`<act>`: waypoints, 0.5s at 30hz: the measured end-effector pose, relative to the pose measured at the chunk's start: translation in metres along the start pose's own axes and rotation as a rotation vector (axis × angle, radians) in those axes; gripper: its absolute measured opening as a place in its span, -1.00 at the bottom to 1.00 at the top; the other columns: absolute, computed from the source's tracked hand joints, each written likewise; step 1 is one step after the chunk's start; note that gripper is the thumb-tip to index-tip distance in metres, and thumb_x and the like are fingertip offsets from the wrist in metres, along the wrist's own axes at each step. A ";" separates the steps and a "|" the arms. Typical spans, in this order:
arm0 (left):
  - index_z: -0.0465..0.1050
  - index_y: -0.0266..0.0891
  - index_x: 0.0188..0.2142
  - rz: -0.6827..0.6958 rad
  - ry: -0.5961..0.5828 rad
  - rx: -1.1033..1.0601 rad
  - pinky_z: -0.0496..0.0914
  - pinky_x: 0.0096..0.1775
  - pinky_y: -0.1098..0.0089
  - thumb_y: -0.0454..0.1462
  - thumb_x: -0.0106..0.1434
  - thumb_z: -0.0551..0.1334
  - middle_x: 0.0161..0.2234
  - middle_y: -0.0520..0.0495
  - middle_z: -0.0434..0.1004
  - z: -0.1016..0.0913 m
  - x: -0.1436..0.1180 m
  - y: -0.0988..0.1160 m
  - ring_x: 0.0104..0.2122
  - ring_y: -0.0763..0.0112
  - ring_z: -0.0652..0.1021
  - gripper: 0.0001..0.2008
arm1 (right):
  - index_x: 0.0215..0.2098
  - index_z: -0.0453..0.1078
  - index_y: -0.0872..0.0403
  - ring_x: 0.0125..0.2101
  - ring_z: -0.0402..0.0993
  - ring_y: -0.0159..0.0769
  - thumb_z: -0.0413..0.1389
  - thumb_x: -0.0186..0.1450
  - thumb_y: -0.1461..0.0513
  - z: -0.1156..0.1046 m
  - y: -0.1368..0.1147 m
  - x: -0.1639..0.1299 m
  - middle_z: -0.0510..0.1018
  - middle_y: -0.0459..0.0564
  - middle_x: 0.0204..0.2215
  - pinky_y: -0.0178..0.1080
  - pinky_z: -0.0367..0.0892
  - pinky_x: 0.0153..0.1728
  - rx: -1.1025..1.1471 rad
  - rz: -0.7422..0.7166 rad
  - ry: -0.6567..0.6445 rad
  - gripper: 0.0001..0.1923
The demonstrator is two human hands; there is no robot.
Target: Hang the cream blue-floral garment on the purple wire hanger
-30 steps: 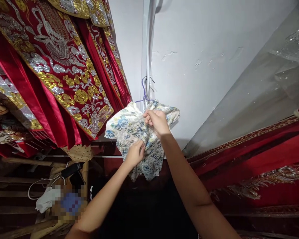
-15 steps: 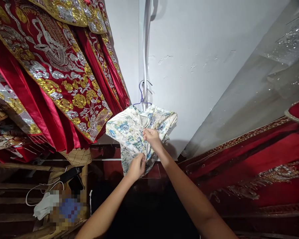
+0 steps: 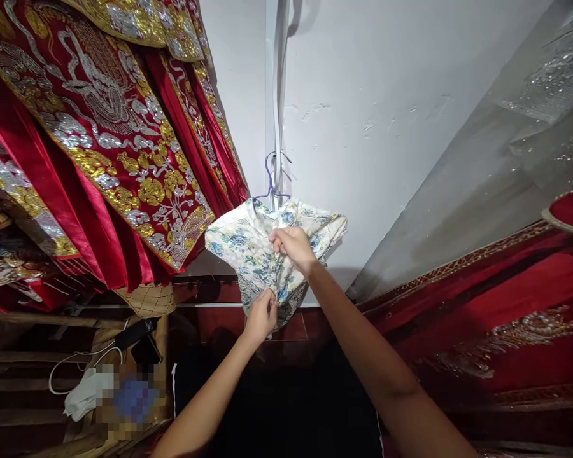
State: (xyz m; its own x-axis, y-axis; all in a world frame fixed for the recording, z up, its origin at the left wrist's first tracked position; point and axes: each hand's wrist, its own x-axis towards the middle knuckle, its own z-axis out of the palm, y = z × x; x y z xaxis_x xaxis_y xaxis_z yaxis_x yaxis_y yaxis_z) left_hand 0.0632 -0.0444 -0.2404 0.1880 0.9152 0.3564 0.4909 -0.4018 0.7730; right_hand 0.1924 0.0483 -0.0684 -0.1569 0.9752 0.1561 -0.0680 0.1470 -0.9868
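A white floral shirt [image 3: 241, 238] with blue and yellow flowers hangs on a purple hanger [image 3: 270, 184], hooked at a white cord [image 3: 277, 114] against the wall. My right hand [image 3: 293, 247] pinches the shirt's front edge at chest height, fingers closed. Lower down, my left hand [image 3: 261, 315] grips the same front edge near the middle, its fingers also closed. Between the hands the fabric is drawn in a line. What lies right under the fingertips is hidden.
Red costumes with gold and silver sequins [image 3: 153, 191] hang at left. Red beaded fabric [image 3: 520, 331] and a translucent covering [image 3: 439, 210] are at right. A wooden chair [image 3: 76, 318] at lower left bears a white cable, a black phone [image 3: 146, 351] and a white crumpled item [image 3: 88, 393].
My right hand has moved slightly up along the shirt's front. The shirt has shifted a little, its right sleeve swinging outward. My left hand stays low, nearly in place.
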 end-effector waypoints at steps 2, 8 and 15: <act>0.19 -0.17 -0.37 0.002 0.008 0.000 0.26 -0.32 0.41 -0.33 0.32 0.06 -0.41 0.00 0.30 -0.003 0.002 0.001 -0.40 0.36 0.38 -0.89 | -0.52 0.45 0.16 -0.73 0.14 -0.52 0.10 0.22 0.19 0.005 -0.023 0.012 0.43 -0.09 -0.74 -0.41 0.02 -0.68 0.027 -0.036 0.009 -0.76; 0.27 -0.14 -0.39 0.037 0.022 -0.054 0.31 -0.32 0.29 -0.31 0.29 0.15 -0.42 -0.07 0.40 -0.033 0.016 0.011 -0.40 0.25 0.44 -0.89 | -0.52 0.42 0.14 -0.74 0.12 -0.53 0.10 0.21 0.19 0.014 -0.041 0.005 0.43 -0.10 -0.73 -0.42 -0.01 -0.71 0.080 -0.056 -0.013 -0.79; 0.37 -0.16 0.08 0.305 0.379 -0.151 0.36 -0.08 0.26 -0.20 0.40 0.17 -0.17 -0.10 0.52 -0.108 0.101 0.094 -0.19 0.29 0.52 -0.71 | -0.51 0.39 0.08 -0.73 0.14 -0.49 0.07 0.25 0.16 0.016 -0.039 -0.025 0.36 -0.16 -0.74 -0.38 0.03 -0.68 0.048 -0.133 0.071 -0.77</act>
State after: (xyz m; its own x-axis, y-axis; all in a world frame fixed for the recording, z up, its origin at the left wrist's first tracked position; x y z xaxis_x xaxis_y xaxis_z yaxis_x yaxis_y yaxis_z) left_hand 0.0363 0.0070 -0.0754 -0.0321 0.6918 0.7214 0.3282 -0.6744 0.6614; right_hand 0.1831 0.0159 -0.0334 -0.0733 0.9573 0.2798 -0.1310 0.2689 -0.9542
